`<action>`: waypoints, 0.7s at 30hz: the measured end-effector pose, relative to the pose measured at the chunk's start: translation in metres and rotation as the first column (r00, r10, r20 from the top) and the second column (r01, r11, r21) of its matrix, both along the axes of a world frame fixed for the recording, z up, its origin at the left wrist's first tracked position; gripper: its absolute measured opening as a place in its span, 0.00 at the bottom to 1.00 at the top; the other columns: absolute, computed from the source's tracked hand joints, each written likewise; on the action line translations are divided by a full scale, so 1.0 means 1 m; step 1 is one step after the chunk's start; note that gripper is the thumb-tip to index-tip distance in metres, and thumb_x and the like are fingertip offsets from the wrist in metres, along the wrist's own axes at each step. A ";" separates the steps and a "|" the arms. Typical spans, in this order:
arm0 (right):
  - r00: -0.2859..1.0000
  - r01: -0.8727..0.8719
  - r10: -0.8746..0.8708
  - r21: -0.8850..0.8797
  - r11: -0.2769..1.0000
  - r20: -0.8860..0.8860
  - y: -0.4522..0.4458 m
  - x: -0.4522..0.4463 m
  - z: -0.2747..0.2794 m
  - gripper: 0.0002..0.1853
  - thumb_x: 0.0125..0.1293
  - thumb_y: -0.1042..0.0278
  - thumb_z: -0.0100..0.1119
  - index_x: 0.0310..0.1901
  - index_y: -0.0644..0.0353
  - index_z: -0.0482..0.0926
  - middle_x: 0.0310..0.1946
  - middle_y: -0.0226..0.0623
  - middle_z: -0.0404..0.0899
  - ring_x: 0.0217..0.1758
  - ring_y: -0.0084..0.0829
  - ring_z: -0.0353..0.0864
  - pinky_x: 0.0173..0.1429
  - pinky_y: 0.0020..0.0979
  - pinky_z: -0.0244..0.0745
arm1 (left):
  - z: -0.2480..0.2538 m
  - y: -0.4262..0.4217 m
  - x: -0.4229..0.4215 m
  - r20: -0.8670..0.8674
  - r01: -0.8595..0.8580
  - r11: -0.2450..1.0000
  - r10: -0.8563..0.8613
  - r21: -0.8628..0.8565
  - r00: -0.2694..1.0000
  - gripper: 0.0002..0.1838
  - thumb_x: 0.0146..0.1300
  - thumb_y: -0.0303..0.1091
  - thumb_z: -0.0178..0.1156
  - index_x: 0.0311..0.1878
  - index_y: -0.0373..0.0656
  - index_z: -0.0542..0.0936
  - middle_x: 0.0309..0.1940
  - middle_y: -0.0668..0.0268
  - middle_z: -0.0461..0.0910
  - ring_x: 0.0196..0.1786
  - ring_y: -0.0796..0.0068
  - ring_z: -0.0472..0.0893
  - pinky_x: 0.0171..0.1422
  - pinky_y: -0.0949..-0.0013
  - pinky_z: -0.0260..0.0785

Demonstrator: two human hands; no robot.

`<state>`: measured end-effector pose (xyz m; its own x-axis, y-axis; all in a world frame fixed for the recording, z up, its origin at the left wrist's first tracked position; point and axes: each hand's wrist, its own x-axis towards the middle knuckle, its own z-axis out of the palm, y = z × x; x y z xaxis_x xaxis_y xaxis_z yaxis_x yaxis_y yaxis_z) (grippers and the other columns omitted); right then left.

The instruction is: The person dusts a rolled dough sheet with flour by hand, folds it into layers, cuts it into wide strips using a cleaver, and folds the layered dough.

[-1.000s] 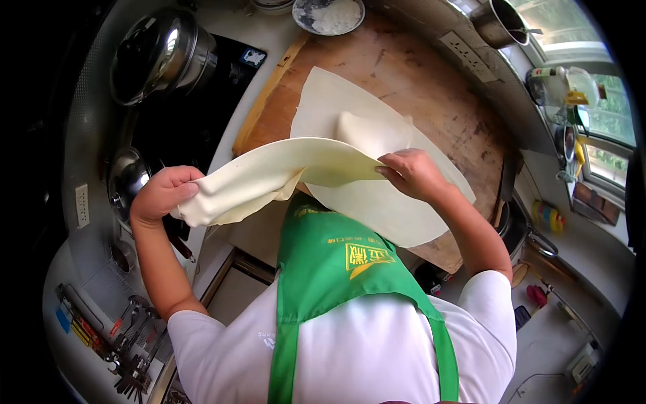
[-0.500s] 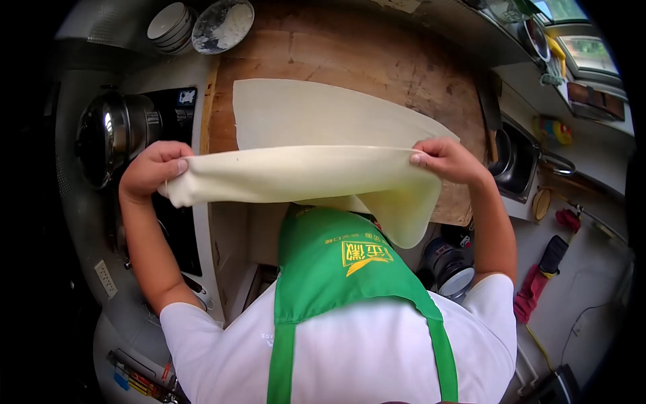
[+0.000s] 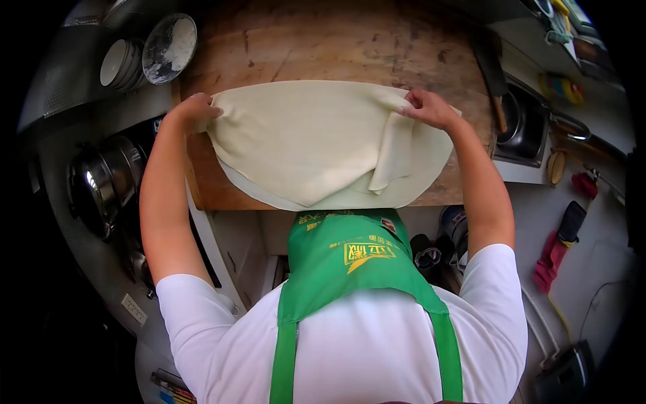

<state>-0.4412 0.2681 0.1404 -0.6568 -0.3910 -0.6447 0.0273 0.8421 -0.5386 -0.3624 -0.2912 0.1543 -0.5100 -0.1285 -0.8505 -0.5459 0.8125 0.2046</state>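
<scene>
A wide, pale dough sheet (image 3: pixel 303 135) lies on the wooden board (image 3: pixel 323 47), folded over itself, its lower layer showing along the near and right edges. My left hand (image 3: pixel 196 112) pinches the sheet's far left corner, where the dough wrinkles. At the far right, my right hand (image 3: pixel 431 109) grips the upper layer between thumb and fingers. A loose flap of dough (image 3: pixel 393 151) hangs folded just below my right hand. The near rim of the sheet reaches the board's front edge, against the green apron (image 3: pixel 356 252).
A floury bowl (image 3: pixel 169 49) and stacked white bowls (image 3: pixel 121 64) stand at the back left. A steel pot (image 3: pixel 108 182) is on the left. A cleaver (image 3: pixel 490 67) lies along the board's right edge, beside a sink (image 3: pixel 521 124).
Both hands have moved forward, away from the body, and the lifted dough has come down over the layer on the board. The view has also shifted. Both hands keep their hold.
</scene>
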 end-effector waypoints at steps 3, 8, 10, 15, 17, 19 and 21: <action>0.999 -0.039 0.039 0.000 0.999 0.002 0.030 0.026 -0.012 0.20 0.62 0.49 0.72 0.41 0.59 0.84 0.34 0.36 0.84 0.39 0.32 0.79 0.47 0.34 0.75 | -0.010 -0.021 0.002 0.165 0.032 0.998 -0.022 -0.060 0.986 0.23 0.62 0.40 0.66 0.55 0.34 0.85 0.48 0.51 0.87 0.52 0.58 0.86 0.58 0.57 0.77; 0.924 0.315 -0.374 -0.403 0.859 -0.074 0.034 0.068 -0.026 0.14 0.70 0.57 0.68 0.39 0.61 0.81 0.31 0.31 0.81 0.36 0.25 0.78 0.43 0.31 0.73 | -0.076 -0.064 0.024 -0.180 -0.031 0.988 0.003 -0.153 0.984 0.28 0.62 0.48 0.57 0.54 0.33 0.85 0.51 0.45 0.86 0.58 0.48 0.84 0.63 0.55 0.74; 0.860 0.458 -0.509 -0.398 0.795 -0.027 0.031 0.076 -0.035 0.14 0.71 0.57 0.67 0.39 0.61 0.80 0.30 0.29 0.79 0.35 0.23 0.75 0.42 0.30 0.72 | -0.070 -0.054 0.031 -0.273 -0.044 0.973 -0.020 -0.226 0.962 0.29 0.61 0.50 0.57 0.53 0.33 0.85 0.50 0.43 0.86 0.57 0.47 0.84 0.62 0.55 0.74; 0.736 0.633 -0.673 -0.429 0.644 0.076 0.026 0.086 -0.053 0.15 0.71 0.54 0.68 0.38 0.59 0.80 0.28 0.26 0.75 0.33 0.21 0.69 0.40 0.28 0.69 | -0.097 -0.078 0.054 -0.394 -0.190 0.966 0.108 -0.175 0.913 0.27 0.61 0.51 0.57 0.45 0.32 0.83 0.48 0.41 0.85 0.54 0.47 0.84 0.61 0.54 0.74; 0.870 0.466 -0.492 -0.276 0.841 -0.029 0.024 0.085 -0.042 0.18 0.68 0.51 0.69 0.42 0.59 0.82 0.30 0.28 0.77 0.35 0.24 0.73 0.42 0.30 0.72 | -0.108 -0.094 0.063 -0.395 -0.147 0.947 0.024 -0.285 0.918 0.24 0.61 0.49 0.56 0.42 0.35 0.84 0.45 0.48 0.87 0.47 0.52 0.86 0.54 0.58 0.76; 0.906 0.400 -0.423 -0.294 0.868 -0.020 0.025 0.085 -0.037 0.19 0.67 0.50 0.69 0.44 0.59 0.83 0.32 0.32 0.79 0.36 0.29 0.75 0.44 0.32 0.73 | -0.083 -0.088 0.064 -0.258 -0.348 0.921 0.298 -0.176 0.919 0.22 0.64 0.49 0.55 0.46 0.38 0.85 0.45 0.53 0.88 0.44 0.58 0.87 0.49 0.61 0.76; 0.936 0.331 -0.351 -0.308 0.892 -0.012 0.029 0.083 -0.032 0.20 0.65 0.49 0.69 0.46 0.60 0.84 0.33 0.36 0.81 0.38 0.33 0.78 0.46 0.34 0.75 | -0.066 -0.078 0.077 -0.083 -0.547 0.832 0.541 -0.098 0.837 0.21 0.66 0.48 0.55 0.49 0.42 0.85 0.44 0.59 0.89 0.41 0.64 0.87 0.44 0.65 0.75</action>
